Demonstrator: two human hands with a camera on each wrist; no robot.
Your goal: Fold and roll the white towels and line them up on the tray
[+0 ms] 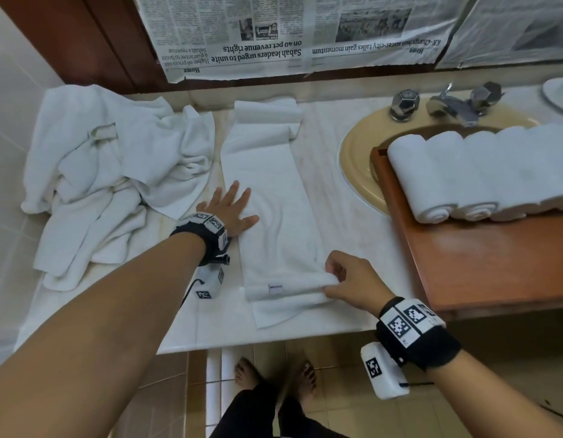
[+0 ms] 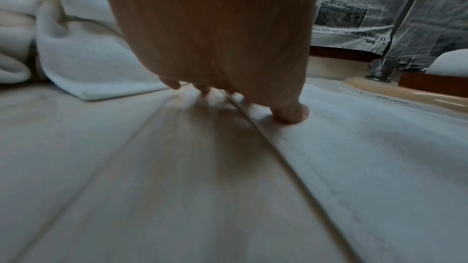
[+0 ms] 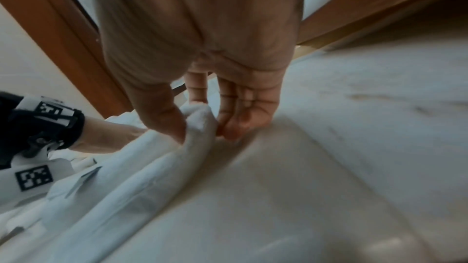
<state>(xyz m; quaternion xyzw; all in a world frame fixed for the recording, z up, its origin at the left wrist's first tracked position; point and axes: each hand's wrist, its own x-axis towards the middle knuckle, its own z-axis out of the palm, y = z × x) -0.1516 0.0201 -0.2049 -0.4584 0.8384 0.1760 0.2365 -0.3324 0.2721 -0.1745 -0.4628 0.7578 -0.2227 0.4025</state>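
Rolling is started: folded towel (image 1: 273,210) on counter (image 1: 343,263), near end pinched by right hand (image 1: 352,282), edge pressed flat-fingered by left hand (image 1: 229,210). Even tension needed; tray (image 1: 482,263) waits rightward.

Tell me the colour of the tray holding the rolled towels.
Reddish-brown wood; the tray shows best in the head view.

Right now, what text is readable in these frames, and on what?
"Sabah leaders urged to unite on 40 pct revenue rights": headline on the newspaper, hung upside down.
"Home": section tag on the same sheet.
"KK-Changchun sister-city talks gain momentum": headline on the neighbouring sheet, also upside down.
Newspaper body text: too small to read.
Tag on the flat towel: too blurred to read.
Wristband squares: coded markers, no words.
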